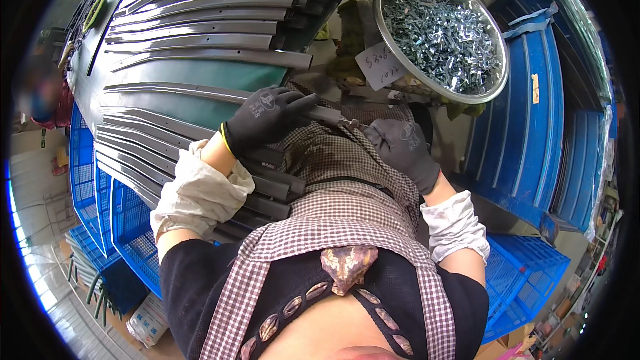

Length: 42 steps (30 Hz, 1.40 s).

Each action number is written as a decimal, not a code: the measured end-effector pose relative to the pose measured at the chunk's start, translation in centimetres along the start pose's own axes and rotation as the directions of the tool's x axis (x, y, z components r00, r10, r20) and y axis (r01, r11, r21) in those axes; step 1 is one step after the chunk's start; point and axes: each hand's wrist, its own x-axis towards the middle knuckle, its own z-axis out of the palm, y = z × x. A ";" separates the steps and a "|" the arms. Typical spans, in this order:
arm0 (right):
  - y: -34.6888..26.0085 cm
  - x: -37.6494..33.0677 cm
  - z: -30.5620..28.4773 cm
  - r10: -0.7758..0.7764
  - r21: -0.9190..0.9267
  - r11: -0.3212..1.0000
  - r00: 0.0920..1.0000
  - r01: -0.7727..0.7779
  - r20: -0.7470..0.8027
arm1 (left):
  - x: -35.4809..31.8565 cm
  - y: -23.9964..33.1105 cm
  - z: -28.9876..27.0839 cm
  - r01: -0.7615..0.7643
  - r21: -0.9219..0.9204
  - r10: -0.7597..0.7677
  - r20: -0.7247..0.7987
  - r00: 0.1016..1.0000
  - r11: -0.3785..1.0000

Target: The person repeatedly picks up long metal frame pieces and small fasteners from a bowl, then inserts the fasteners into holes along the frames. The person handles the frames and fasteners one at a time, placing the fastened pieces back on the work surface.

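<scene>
My left hand (263, 119), in a dark grey glove, is closed round a long dark strip (180, 89) near its right end. That end points toward my right hand (404, 150), gloved the same way, whose fingers are pinched together. Between the two hands a small metal clip (352, 123) sits at the strip's tip, touching the fingers of my right hand. How far the clip is seated on the strip is too small to tell. Beyond my right hand stands a round clear bowl (501, 87) full of shiny metal clips (443, 37).
Many similar dark strips (200, 20) lie in rows on a green-topped table (233, 79), with more strips (143, 137) nearer me. A white paper tag (381, 67) hangs by the bowl. Blue metal bins (517, 127) stand at right; blue plastic crates (83, 167) at left.
</scene>
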 end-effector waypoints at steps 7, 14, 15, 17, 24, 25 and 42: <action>-2.0 0.9 -0.4 -0.104 -0.177 0.979 0.994 0.098 -0.027 | 0.1 0.3 -0.6 0.032 -0.056 -0.031 0.018 0.999 0.998; 2.0 0.7 -4.8 0.029 -0.043 0.999 0.998 -0.031 -0.057 | -1.9 -0.6 -1.3 0.155 -0.478 -0.169 0.013 0.985 0.865; 2.9 0.7 -5.6 0.048 -0.077 0.995 0.991 -0.058 -0.122 | -2.2 -0.9 -1.6 0.184 -0.494 -0.210 0.003 0.978 0.850; 5.0 1.5 -6.8 0.069 -0.133 0.986 0.966 -0.104 -0.250 | -3.5 -1.6 -2.7 0.249 -0.523 -0.300 -0.014 0.954 0.815; 12.2 6.3 -7.4 0.280 -0.296 0.889 0.926 -0.350 -0.253 | -9.4 -2.7 -5.9 0.595 -0.350 -0.620 0.049 0.783 0.724; 13.2 6.8 -6.9 0.261 -0.318 0.884 0.925 -0.344 -0.275 | -9.5 -3.1 -5.8 0.600 -0.327 -0.619 0.054 0.783 0.730; 15.0 11.0 -4.8 0.356 -0.302 0.839 0.875 -0.454 -0.327 | -1.3 -4.0 -3.0 0.261 0.239 -0.157 -0.380 0.911 0.935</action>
